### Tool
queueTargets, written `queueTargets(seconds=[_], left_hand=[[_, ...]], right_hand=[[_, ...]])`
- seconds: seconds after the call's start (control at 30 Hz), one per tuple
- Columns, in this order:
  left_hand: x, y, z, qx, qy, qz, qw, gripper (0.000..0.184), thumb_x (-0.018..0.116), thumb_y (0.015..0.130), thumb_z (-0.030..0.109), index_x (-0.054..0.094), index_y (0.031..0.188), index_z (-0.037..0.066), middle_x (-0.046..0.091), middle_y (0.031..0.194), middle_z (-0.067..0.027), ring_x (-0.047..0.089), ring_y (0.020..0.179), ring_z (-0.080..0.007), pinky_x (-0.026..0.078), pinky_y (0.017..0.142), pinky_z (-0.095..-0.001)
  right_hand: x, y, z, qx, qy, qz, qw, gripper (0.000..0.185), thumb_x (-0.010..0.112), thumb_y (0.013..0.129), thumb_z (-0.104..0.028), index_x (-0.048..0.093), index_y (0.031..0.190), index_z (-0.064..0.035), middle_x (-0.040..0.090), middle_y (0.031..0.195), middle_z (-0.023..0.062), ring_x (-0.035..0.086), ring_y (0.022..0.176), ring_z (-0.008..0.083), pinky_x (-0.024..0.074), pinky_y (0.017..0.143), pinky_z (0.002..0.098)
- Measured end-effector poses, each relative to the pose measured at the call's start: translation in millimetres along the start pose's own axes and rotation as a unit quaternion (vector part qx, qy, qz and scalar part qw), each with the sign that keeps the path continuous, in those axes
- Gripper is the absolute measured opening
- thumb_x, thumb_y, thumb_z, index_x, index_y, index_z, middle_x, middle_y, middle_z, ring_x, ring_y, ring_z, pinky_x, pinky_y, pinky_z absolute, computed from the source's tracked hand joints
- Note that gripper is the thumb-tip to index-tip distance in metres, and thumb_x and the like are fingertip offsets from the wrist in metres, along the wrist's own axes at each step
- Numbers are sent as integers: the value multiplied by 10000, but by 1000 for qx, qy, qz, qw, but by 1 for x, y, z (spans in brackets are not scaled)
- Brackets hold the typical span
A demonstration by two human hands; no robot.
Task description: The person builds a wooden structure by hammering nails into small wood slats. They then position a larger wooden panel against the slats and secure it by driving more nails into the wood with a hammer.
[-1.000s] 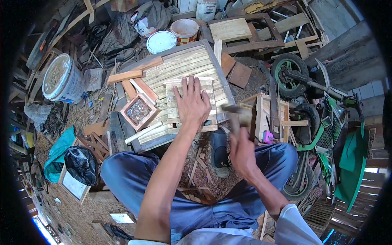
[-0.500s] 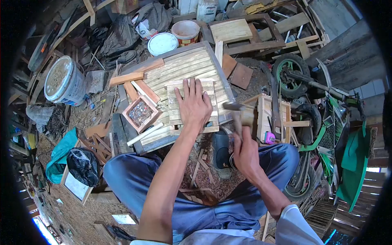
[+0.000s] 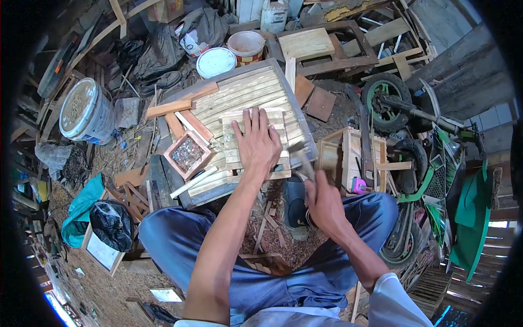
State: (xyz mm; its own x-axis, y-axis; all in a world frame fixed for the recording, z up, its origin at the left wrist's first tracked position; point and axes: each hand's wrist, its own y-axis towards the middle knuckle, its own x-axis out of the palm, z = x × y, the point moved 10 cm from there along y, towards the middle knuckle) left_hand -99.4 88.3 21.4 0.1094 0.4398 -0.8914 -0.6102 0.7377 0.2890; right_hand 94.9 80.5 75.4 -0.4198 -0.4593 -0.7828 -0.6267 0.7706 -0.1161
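My left hand [image 3: 258,143] lies flat with fingers stretched out on a small panel of wooden slats [image 3: 232,150], pressing it against the slatted work board [image 3: 256,82]. My right hand [image 3: 327,206] is wrapped round the handle of a hammer [image 3: 306,163]. Motion blurs the hammer, and its head hangs near the panel's right edge. Left of the panel stands a square wooden box [image 3: 187,153] holding many small pieces, probably nails. Beside that box lie reddish wood strips [image 3: 170,107] and a pale stick [image 3: 190,182].
On the right are a wooden crate [image 3: 348,158], a purple tape measure [image 3: 359,185] and a green motorbike [image 3: 430,185]. Buckets [image 3: 217,62] stand behind the board, with another bucket [image 3: 87,111] at the left. Scrap wood and shavings cover the ground around my legs.
The hammer in my right hand has swung left, closer to the panel's right edge. My left hand stays flat on the panel.
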Motion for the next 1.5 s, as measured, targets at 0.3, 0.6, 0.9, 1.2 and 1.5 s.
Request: queueTargets(seconds=[0.3,0.6,0.9,1.2,1.5], left_hand=[[2,0,-1,-2,-3,-1,1000,553,405,942,284,433,1421,7,402,1506,-135,286,1441,-323,157,1170,-585],[1,2,-2,-5,4,-2,1000,549,391,947,277,428,1425,8,409,1501,-141,293,1437,-324,165,1170,-579],[0,1,-2,-4,5,8,1000,529,380,950,266,449,1411,16,427,1493,-139,310,1430,-320,170,1167,-572],[0,-1,-2,-3,1,11,1000,543,393,946,273,441,1413,0,423,1488,-141,309,1425,-325,176,1163,-583],[0,-2,-2,-10,-8,3,1000,535,382,947,261,431,1419,13,418,1495,-137,301,1433,-326,168,1172,-572]], right_hand=[[-5,-1,1,2,28,21,999,169,506,984,-134,398,1026,-10,570,697,346,557,713,565,414,586,605],[-13,1,2,16,62,60,996,167,510,987,-146,410,1029,-19,571,671,330,559,680,559,418,563,599],[-10,-2,0,9,75,74,994,179,493,996,-180,409,1020,-23,572,711,368,561,740,573,411,609,640],[3,-2,6,-9,26,50,998,163,514,995,-131,409,1000,-7,561,626,292,574,659,530,409,538,548],[10,1,6,12,37,11,999,180,491,995,-155,395,1015,-4,560,687,356,568,714,556,411,575,620]])
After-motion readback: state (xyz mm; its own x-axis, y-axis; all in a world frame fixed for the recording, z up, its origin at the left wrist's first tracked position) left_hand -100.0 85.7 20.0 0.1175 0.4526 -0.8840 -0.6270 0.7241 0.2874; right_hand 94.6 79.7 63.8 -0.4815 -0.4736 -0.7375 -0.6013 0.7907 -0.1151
